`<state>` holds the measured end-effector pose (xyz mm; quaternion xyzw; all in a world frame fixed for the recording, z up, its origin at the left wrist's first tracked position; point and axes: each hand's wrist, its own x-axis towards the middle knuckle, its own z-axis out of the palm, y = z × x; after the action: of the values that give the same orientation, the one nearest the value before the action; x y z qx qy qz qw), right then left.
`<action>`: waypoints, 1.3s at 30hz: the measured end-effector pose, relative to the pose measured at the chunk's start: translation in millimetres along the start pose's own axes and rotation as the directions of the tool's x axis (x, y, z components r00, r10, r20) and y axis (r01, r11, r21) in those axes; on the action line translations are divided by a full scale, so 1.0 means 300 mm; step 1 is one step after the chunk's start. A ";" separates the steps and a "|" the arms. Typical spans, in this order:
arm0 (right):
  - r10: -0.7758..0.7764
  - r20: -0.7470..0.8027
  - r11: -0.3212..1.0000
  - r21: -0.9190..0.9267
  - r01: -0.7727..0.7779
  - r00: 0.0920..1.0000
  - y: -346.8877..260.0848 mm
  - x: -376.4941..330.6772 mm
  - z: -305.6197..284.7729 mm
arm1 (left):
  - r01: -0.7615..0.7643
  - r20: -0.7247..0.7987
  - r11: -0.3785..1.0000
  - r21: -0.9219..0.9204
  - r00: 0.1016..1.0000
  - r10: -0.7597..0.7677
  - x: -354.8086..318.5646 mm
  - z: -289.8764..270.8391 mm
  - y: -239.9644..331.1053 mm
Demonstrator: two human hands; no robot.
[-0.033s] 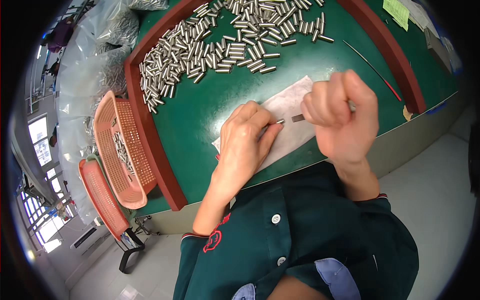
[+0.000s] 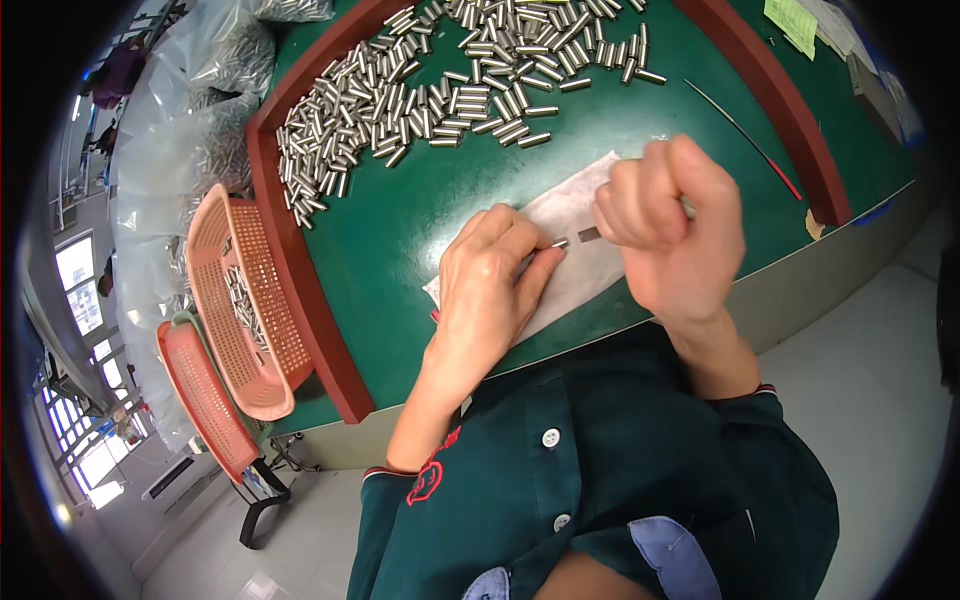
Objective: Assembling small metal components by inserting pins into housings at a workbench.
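**Joining two small metal pins end to end over the white cloth**

The left hand point(image 2: 490, 290) pinches a short metal pin point(image 2: 556, 243) between thumb and forefinger, its tip pointing right. The right hand point(image 2: 672, 225) is curled into a closed fist around a second dark pin point(image 2: 589, 234), just apart from the first. Both hover above the white cloth point(image 2: 575, 280) near the front edge of the green desk point(image 2: 400, 230). To do this well, I judge the two ends should be kept level and in line, wrists braced on the desk. The heap of loose metal pins point(image 2: 430, 90) lies toward the far edge; a pink basket point(image 2: 245, 300) hangs off the left edge.
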<state>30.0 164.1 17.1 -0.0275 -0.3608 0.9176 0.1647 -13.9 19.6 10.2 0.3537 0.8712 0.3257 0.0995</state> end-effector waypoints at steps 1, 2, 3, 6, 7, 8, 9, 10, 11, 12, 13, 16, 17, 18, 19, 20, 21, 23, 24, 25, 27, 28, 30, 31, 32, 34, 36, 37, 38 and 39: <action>0.032 -0.034 0.998 -0.045 -0.034 0.999 0.006 0.010 0.008 | -0.003 0.008 1.000 -0.008 1.000 0.003 -0.002 0.008 -0.007; 0.032 -0.039 0.998 -0.049 -0.034 0.999 0.013 0.016 0.006 | -0.018 -0.019 0.999 -0.030 1.000 0.018 -0.005 0.013 -0.012; 0.052 -0.030 0.996 -0.072 -0.054 0.998 0.023 0.020 -0.001 | -0.034 -0.046 0.998 -0.051 0.998 0.032 -0.006 0.017 -0.015; 0.077 -0.036 0.992 -0.094 -0.080 0.996 0.033 0.023 0.000 | -0.021 -0.049 0.997 -0.069 0.999 0.018 -0.005 0.019 -0.017; 0.078 -0.046 0.993 -0.090 -0.082 0.996 0.036 0.023 0.001 | -0.018 -0.047 0.997 -0.072 0.999 0.015 -0.006 0.020 -0.019; 0.081 -0.049 0.992 -0.092 -0.085 0.996 0.039 0.024 0.000 | -0.015 -0.048 0.997 -0.076 0.999 0.011 -0.005 0.021 -0.022; 0.087 -0.048 0.992 -0.086 -0.091 0.995 0.042 0.024 -0.001 | -0.011 -0.050 0.997 -0.080 0.999 0.007 -0.005 0.023 -0.024; 0.094 -0.046 0.992 -0.079 -0.097 0.995 0.044 0.024 -0.003 | -0.009 -0.048 0.997 -0.082 0.999 0.005 -0.005 0.025 -0.025; 0.096 -0.048 0.992 -0.080 -0.099 0.994 0.045 0.025 -0.003 | -0.016 -0.055 0.996 -0.085 0.998 0.011 -0.004 0.026 -0.026; 0.100 -0.049 0.994 -0.036 -0.102 0.994 0.045 0.025 -0.004 | -0.023 -0.063 0.996 -0.087 0.998 0.017 -0.004 0.026 -0.027; 0.105 -0.050 0.994 0.007 -0.105 0.993 0.044 0.025 -0.005 | -0.021 -0.062 0.996 -0.088 0.998 0.015 -0.005 0.026 -0.027; 0.100 -0.041 0.995 0.011 -0.100 0.994 0.046 0.027 -0.002 | -0.008 -0.060 0.995 -0.099 0.998 0.002 -0.005 0.025 -0.027; 0.102 -0.042 0.995 0.011 -0.101 0.994 0.047 0.027 -0.003 | -0.012 -0.059 0.995 -0.098 0.998 0.006 -0.005 0.026 -0.028; 0.105 -0.039 0.994 0.012 -0.104 0.994 0.049 0.027 -0.004 | -0.015 -0.058 0.995 -0.097 0.998 0.010 -0.005 0.026 -0.029; 0.108 -0.035 0.994 0.013 -0.107 0.994 0.050 0.026 -0.005 | -0.014 -0.057 0.995 -0.097 0.998 0.009 -0.005 0.026 -0.028; 0.109 -0.035 0.994 0.013 -0.108 0.993 0.049 0.026 -0.003 | -0.017 -0.059 0.995 -0.095 0.998 0.012 -0.004 0.025 -0.026; 0.113 -0.033 0.994 0.010 -0.112 0.993 0.047 0.025 -0.001 | -0.021 -0.062 0.995 -0.093 0.998 0.015 -0.005 0.024 -0.024; 0.117 -0.032 0.993 0.006 -0.117 0.993 0.046 0.024 0.000 | -0.016 -0.061 0.996 -0.093 0.998 0.010 -0.006 0.024 -0.023; 0.114 -0.028 0.993 0.005 -0.114 0.993 0.047 0.025 -0.002 | -0.012 -0.059 0.996 -0.092 0.998 0.006 -0.006 0.024 -0.022; 0.112 -0.024 0.994 0.004 -0.112 0.993 0.048 0.025 -0.002 | -0.012 -0.059 0.996 -0.094 0.998 0.006 -0.006 0.025 -0.021; 0.109 -0.039 0.993 -0.046 -0.111 0.993 0.049 0.027 0.004 | -0.024 -0.062 0.995 -0.094 0.998 0.018 -0.004 0.025 -0.021; 0.105 -0.054 0.989 -0.097 -0.110 0.993 0.050 0.027 0.006 | -0.023 -0.061 0.995 -0.095 0.998 0.018 -0.004 0.026 -0.022; 0.114 -0.046 0.992 -0.051 -0.116 0.992 0.053 0.024 -0.001 | -0.022 -0.055 0.996 -0.085 0.998 0.017 -0.006 0.026 -0.022; 0.121 -0.037 0.993 -0.006 -0.121 0.992 0.054 0.023 -0.004 | -0.020 -0.055 0.996 -0.086 0.998 0.016 -0.006 0.026 -0.023; 0.123 -0.038 0.992 -0.007 -0.123 0.992 0.053 0.023 -0.005 | -0.023 -0.060 0.996 -0.082 0.998 0.018 -0.008 0.026 -0.024; 0.114 -0.024 0.993 -0.009 -0.114 0.993 0.052 0.023 -0.003 | -0.023 -0.063 0.997 -0.080 0.998 0.018 -0.010 0.026 -0.025; 0.114 -0.026 0.993 -0.016 -0.114 0.993 0.052 0.023 -0.002 | -0.021 -0.060 0.997 -0.079 0.998 0.017 -0.008 0.026 -0.025; 0.111 -0.026 0.994 -0.022 -0.111 0.994 0.051 0.023 -0.002 | -0.018 -0.059 0.997 -0.081 0.998 0.013 -0.008 0.028 -0.027; 0.114 -0.026 0.993 -0.022 -0.115 0.993 0.050 0.024 0.003 | -0.026 -0.061 0.997 -0.078 0.998 0.021 -0.008 0.028 -0.027; 0.093 -0.031 0.992 -0.081 -0.095 0.995 0.050 0.025 0.009 | -0.035 -0.062 0.997 -0.074 0.998 0.030 -0.008 0.028 -0.027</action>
<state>18.1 154.6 9.4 -0.0639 -0.3945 0.9081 0.1249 -13.2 17.7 -1.5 0.3537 0.8551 0.3704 0.0807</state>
